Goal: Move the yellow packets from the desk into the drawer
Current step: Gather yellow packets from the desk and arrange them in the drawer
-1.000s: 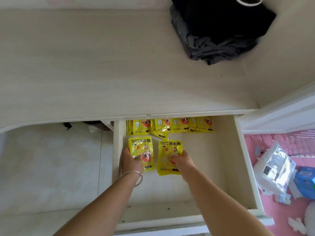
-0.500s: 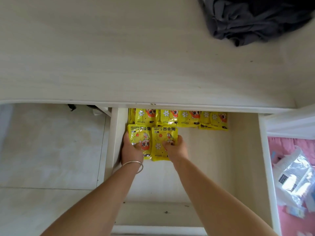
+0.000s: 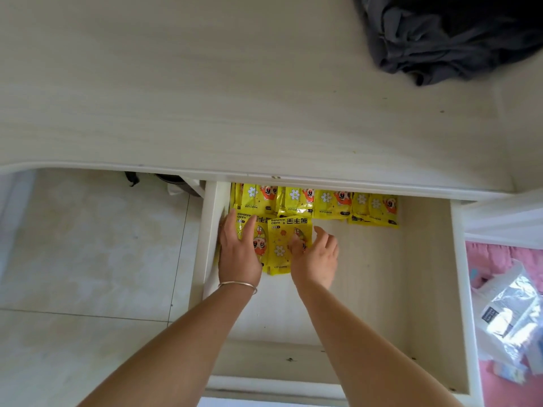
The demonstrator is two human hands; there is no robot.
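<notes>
under both flat hands (image 3: 239,254) lie yellow packets (image 3: 286,245).

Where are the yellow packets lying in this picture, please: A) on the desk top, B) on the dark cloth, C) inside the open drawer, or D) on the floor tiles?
C: the yellow packets lie along the back and left of the open drawer, under both hands, while the desk top holds none.

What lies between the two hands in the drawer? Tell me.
In the head view, only a yellow packet lies between the left hand and the right hand, flat on the drawer floor.
</notes>
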